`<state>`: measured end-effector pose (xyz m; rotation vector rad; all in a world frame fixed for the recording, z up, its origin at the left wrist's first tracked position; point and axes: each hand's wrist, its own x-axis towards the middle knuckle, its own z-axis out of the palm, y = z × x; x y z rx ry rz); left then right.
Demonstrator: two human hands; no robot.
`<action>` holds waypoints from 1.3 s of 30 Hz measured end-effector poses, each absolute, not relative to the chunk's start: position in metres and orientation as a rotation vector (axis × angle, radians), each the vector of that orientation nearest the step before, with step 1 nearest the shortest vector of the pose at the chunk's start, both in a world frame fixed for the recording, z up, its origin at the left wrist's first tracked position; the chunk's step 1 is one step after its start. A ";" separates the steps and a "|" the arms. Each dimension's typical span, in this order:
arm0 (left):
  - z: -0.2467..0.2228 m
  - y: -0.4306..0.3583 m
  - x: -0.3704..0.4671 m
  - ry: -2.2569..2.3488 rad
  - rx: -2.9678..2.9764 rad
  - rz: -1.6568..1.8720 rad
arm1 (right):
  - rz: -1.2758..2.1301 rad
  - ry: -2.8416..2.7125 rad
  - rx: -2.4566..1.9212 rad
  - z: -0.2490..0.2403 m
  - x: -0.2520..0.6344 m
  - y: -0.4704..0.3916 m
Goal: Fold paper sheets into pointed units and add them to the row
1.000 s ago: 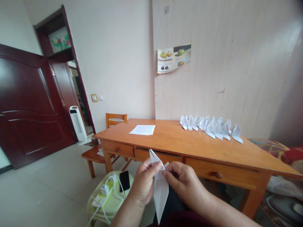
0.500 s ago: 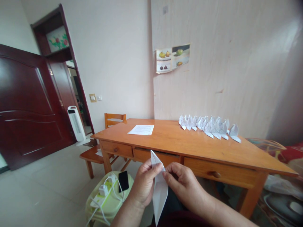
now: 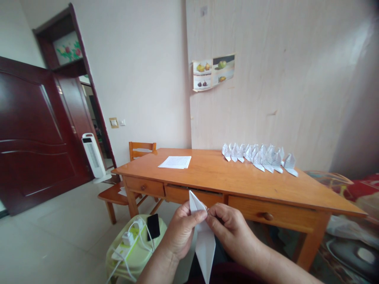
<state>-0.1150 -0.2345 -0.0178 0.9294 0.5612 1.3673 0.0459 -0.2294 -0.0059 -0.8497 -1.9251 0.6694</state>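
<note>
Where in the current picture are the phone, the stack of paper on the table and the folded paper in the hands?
Phone [image 3: 153, 227]: head view, middle of its dark face.
Stack of paper [image 3: 174, 162]: head view, middle of the top sheet.
Folded paper [image 3: 205, 246]: head view, its lower part.

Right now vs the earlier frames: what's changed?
The lower end of the folded paper swung right; the view panned slightly right too. Nothing let go: left hand and right hand both still hold it. Flat sheets and standing paper pieces on the table stayed put.
</note>
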 end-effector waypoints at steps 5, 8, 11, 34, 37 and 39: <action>-0.018 -0.235 -0.117 0.578 0.946 1.364 | 0.678 -1.942 -0.836 -0.007 0.046 -0.230; -0.017 -0.235 -0.117 0.576 0.941 1.338 | 0.671 -1.966 -0.844 -0.007 0.046 -0.229; -0.017 -0.236 -0.117 0.586 0.939 1.337 | 0.670 -1.976 -0.861 -0.008 0.046 -0.229; -0.019 -0.233 -0.116 0.606 0.968 1.372 | 1.146 -1.714 -0.859 -0.018 0.051 -0.225; -0.019 -0.234 -0.116 0.602 0.995 1.370 | 1.213 -1.644 -0.840 -0.021 0.053 -0.222; -0.019 -0.234 -0.115 0.604 1.009 1.380 | 1.216 -1.652 -0.861 -0.021 0.053 -0.221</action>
